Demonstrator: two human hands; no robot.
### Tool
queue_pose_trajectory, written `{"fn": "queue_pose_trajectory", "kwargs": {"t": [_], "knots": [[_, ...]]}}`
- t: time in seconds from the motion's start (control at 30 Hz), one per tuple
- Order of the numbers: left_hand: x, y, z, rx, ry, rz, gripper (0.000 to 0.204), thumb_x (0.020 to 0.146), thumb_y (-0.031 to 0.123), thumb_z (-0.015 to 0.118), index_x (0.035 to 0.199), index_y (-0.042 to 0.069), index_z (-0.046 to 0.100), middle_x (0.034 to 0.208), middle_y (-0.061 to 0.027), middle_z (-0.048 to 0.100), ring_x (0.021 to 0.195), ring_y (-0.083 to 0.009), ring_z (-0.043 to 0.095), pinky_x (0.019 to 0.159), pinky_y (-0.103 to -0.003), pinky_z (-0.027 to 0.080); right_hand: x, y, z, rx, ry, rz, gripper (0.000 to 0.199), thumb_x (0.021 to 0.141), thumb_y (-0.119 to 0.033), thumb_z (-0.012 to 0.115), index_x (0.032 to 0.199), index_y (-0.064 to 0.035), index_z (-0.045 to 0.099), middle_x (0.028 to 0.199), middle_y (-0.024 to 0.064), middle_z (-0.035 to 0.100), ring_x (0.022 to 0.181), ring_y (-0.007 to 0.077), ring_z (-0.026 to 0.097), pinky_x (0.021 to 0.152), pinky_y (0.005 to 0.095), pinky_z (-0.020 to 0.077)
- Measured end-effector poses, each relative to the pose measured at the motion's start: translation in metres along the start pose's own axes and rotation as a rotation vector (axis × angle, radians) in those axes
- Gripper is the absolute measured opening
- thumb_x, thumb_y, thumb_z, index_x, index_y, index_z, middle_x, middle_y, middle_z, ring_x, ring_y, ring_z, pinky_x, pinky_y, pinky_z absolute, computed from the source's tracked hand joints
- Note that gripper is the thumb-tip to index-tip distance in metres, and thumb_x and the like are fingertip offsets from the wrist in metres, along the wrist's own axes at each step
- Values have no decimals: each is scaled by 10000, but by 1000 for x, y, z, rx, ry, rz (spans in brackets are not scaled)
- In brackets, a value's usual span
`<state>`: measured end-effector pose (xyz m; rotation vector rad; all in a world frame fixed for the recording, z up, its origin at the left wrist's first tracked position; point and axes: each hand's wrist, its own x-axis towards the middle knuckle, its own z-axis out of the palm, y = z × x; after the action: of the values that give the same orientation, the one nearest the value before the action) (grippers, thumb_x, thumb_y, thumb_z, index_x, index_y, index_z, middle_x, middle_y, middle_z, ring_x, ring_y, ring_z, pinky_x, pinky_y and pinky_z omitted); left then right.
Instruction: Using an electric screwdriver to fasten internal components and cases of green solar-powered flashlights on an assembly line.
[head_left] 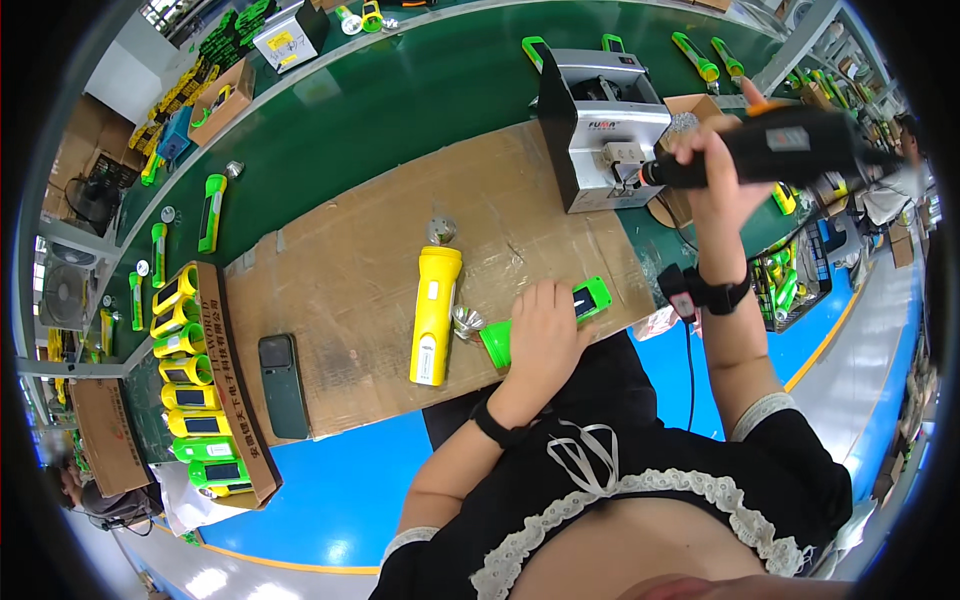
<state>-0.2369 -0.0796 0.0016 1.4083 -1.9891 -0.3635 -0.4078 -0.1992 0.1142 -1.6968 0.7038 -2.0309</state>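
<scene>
My right hand (722, 185) is wrapped round a black electric screwdriver (780, 150). The screwdriver lies nearly level, its tip at the front outlet of a silver and black screw feeder (610, 130). On the cardboard sheet, my left hand (545, 335) grips a green flashlight body (595, 297), covering its middle. Left of that hand lies a yellow flashlight body (432, 315). A shiny reflector head (466, 322) sits between the two bodies, and another reflector head (440, 231) rests at the yellow one's top end.
The cardboard sheet (350, 230) covers the near bench. A dark phone (283, 385) lies at its left, beside a carton (235, 400) of yellow and green flashlight bodies. More flashlights line the green belt (440, 80). A black crate (800, 300) stands at right.
</scene>
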Motion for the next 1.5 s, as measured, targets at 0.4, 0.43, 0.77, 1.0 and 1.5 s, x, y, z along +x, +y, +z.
{"fn": "queue_pose_trajectory", "kwargs": {"t": [0.4, 0.43, 0.77, 1.0, 1.5], "knots": [[-43, -30, -61, 125, -65, -53, 498, 617, 195, 778, 1047, 47, 574, 980, -112, 566, 970, -313, 524, 852, -412, 393, 4, 16, 8, 65, -142, 369, 453, 758, 30, 560, 1201, 46, 466, 630, 38, 552, 513, 118, 531, 528, 265, 451], [-41, -33, -57, 127, -43, -51, 467, 635, 211, 767, 1040, 61, 589, 985, -109, 573, 972, -307, 523, 870, -412, 381, -6, 9, 10, 171, -94, 397, 442, 771, 8, 556, 1198, 49, 451, 615, 51, 537, 501, 140, 526, 513, 280, 447], [-18, -41, -21, 111, 68, 72, 513, 621, 253, 777, 1017, 32, 536, 979, -122, 542, 997, -294, 507, 920, -459, 321, -99, -62, 32, 494, -325, 367, 546, 852, -116, 609, 1256, -68, 245, 740, 69, 501, 612, 163, 536, 649, 353, 487], [-24, -41, -18, 74, 115, 65, 538, 605, 248, 787, 1032, 33, 541, 987, -120, 539, 990, -293, 505, 910, -452, 327, -111, -50, 44, 432, -352, 356, 489, 862, -3, 550, 1250, -36, 255, 739, 73, 504, 627, 165, 534, 655, 340, 487], [-26, -41, -18, 58, 90, 42, 511, 582, 207, 774, 993, 28, 528, 972, -132, 526, 972, -313, 491, 865, -436, 338, -125, -46, 56, 342, -437, 352, 463, 808, 97, 490, 1203, -45, 294, 744, 71, 506, 638, 149, 532, 645, 286, 474]]}}
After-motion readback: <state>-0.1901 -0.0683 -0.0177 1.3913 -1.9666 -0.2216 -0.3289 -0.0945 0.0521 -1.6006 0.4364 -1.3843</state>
